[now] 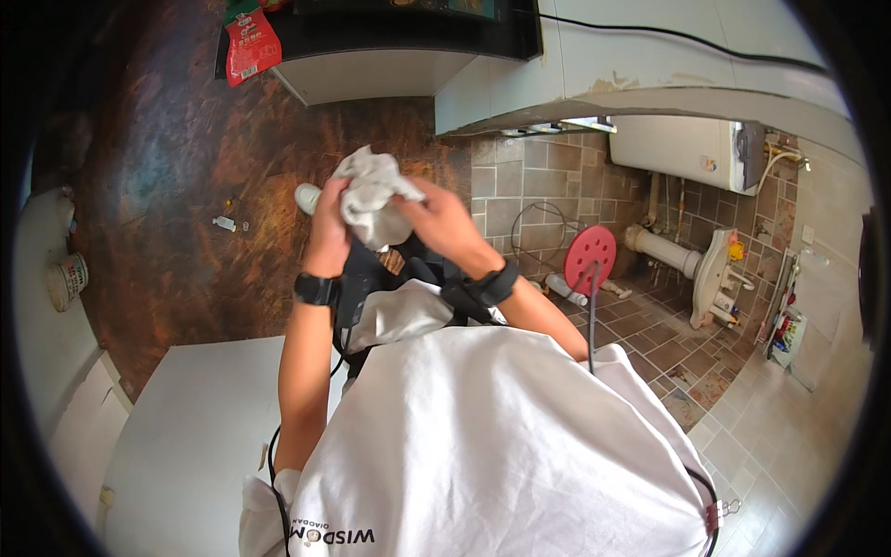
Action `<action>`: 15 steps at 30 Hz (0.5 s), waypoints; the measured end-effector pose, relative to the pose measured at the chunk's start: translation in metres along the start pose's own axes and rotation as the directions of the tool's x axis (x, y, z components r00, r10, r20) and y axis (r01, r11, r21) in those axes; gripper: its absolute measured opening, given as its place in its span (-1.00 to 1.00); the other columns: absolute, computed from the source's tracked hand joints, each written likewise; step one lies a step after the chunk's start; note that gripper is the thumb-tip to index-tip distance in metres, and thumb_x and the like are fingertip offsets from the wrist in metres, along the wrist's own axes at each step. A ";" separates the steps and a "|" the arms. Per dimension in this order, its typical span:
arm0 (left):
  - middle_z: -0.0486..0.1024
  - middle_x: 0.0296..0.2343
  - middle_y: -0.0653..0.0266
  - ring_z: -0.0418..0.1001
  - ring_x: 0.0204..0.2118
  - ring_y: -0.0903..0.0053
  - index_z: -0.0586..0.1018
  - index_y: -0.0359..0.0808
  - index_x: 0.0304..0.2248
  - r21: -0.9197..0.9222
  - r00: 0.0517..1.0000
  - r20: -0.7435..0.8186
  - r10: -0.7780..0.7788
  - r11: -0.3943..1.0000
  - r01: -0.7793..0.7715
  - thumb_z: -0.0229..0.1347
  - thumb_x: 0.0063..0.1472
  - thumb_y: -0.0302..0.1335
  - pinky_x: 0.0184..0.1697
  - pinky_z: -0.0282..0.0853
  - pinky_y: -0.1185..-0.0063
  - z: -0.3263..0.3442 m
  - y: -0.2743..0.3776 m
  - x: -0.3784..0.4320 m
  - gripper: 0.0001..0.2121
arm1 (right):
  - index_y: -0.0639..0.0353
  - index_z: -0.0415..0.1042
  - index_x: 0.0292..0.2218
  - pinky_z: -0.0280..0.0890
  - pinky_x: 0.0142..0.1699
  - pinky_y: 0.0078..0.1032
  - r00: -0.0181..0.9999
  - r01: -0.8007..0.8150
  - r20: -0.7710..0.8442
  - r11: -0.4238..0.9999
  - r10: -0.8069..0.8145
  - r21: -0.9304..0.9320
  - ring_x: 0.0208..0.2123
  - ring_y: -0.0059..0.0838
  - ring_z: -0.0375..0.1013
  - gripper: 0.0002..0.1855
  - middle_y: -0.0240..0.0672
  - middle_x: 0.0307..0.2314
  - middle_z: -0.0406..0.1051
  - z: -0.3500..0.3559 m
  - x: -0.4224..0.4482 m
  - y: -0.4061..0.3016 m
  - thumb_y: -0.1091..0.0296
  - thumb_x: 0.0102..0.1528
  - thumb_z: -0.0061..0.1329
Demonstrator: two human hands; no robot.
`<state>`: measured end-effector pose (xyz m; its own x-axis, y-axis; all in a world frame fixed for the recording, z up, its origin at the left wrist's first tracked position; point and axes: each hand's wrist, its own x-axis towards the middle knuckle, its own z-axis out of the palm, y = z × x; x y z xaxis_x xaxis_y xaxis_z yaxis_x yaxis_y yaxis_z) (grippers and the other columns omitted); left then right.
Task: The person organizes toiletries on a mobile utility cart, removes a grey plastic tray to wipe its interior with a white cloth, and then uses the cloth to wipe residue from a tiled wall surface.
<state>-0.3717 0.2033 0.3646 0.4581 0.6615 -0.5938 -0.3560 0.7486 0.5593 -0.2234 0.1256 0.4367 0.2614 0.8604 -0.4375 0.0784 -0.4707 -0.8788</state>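
Bunched up in front of my body is a crumpled white cloth (pixel 370 184), grey in places and possibly soiled. My left hand (pixel 330 226) grips its left side, with the fingertips partly behind the folds. On the opposite edge, my right hand (pixel 440 219) pinches a corner between thumb and fingers. Both wrists wear black bands. Below the cloth, dark clothing and part of a white shoe (pixel 307 198) show above the brown mottled floor (pixel 174 278).
A red packet (pixel 252 49) overhangs a black countertop (pixel 418 35). A small bottle (pixel 224 223) lies on the floor. To the right are a red perforated disc (pixel 589 259) on a rod, a pedestal basin (pixel 706 278) and a white water heater (pixel 675 150). A bucket (pixel 67 281) stands left.
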 end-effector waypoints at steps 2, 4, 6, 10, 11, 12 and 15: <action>0.46 -0.26 0.32 0.39 -0.21 0.60 0.46 -0.38 -0.19 0.059 0.997 0.069 -0.018 0.998 0.014 -0.10 0.17 -0.34 -0.11 0.24 0.62 0.019 -0.006 0.007 -0.70 | 0.28 0.41 -0.29 0.23 -0.33 -0.63 0.989 -0.060 -0.127 0.991 0.075 0.118 -0.46 -0.66 0.28 -0.75 -0.42 -0.53 0.39 -0.019 -0.009 0.002 0.27 0.09 -0.11; 0.43 -0.19 0.29 0.35 -0.14 0.58 0.42 -0.39 -0.12 0.148 0.988 0.157 0.010 0.988 -0.034 -0.08 0.17 -0.39 -0.04 0.18 0.62 0.043 -0.009 0.011 -0.67 | 0.24 0.44 -0.33 0.20 -0.35 -0.70 0.969 -0.097 -0.192 0.958 0.152 0.269 -0.46 -0.75 0.27 -0.77 -0.51 -0.51 0.38 -0.042 -0.017 0.017 0.26 0.11 -0.12; 0.40 -0.16 0.30 0.33 -0.12 0.62 0.38 -0.39 -0.07 0.258 0.980 0.198 0.016 0.964 -0.067 -0.04 0.17 -0.40 -0.03 0.16 0.66 0.058 -0.008 0.013 -0.65 | 0.24 0.46 -0.34 0.20 -0.36 -0.73 0.934 -0.068 -0.287 0.896 0.212 0.440 -0.46 -0.78 0.28 -0.75 -0.52 -0.50 0.38 -0.050 -0.022 0.019 0.24 0.12 -0.12; 0.46 -0.26 0.33 0.35 -0.22 0.68 0.44 -0.41 -0.15 0.519 0.955 0.296 -0.005 0.841 -0.156 -0.01 0.18 -0.38 -0.12 0.21 0.68 0.069 0.000 0.020 -0.70 | 0.27 0.44 -0.31 0.24 -0.35 -0.72 0.880 0.034 -0.358 0.709 0.313 0.704 -0.45 -0.75 0.34 -0.70 -0.47 -0.46 0.42 -0.060 -0.024 0.006 0.18 0.14 -0.13; 0.47 -0.30 0.34 0.36 -0.25 0.68 0.46 -0.41 -0.18 0.593 0.943 0.333 -0.013 0.781 -0.198 -0.01 0.19 -0.38 -0.14 0.23 0.68 0.069 0.000 0.025 -0.71 | 0.28 0.44 -0.30 0.25 -0.35 -0.71 0.878 0.081 -0.361 0.647 0.313 0.758 -0.44 -0.73 0.36 -0.68 -0.45 -0.45 0.42 -0.062 -0.024 0.004 0.16 0.14 -0.13; 0.50 -0.39 0.34 0.37 -0.33 0.69 0.50 -0.41 -0.26 0.625 0.948 0.319 -0.025 0.757 -0.190 -0.01 0.19 -0.36 -0.21 0.25 0.67 0.077 0.002 0.023 -0.74 | 0.26 0.41 -0.28 0.29 -0.31 -0.66 0.901 0.047 -0.285 0.579 0.327 0.814 -0.42 -0.64 0.41 -0.67 -0.39 -0.42 0.44 -0.065 -0.027 0.003 0.13 0.15 -0.15; 0.51 -0.44 0.32 0.38 -0.38 0.70 0.52 -0.42 -0.31 0.662 0.938 0.341 -0.058 0.723 -0.197 0.04 0.16 -0.32 -0.27 0.27 0.67 0.081 0.001 0.042 -0.72 | 0.24 0.39 -0.27 0.31 -0.26 -0.60 0.895 0.031 -0.216 0.427 0.391 0.904 -0.40 -0.57 0.42 -0.66 -0.36 -0.41 0.44 -0.062 -0.033 -0.016 0.11 0.14 -0.15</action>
<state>-0.2869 0.2285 0.3868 0.7285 0.5619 -0.3919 0.1921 0.3815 0.9042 -0.1735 0.0925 0.4772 0.4722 0.5436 -0.6940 -0.8277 0.0025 -0.5612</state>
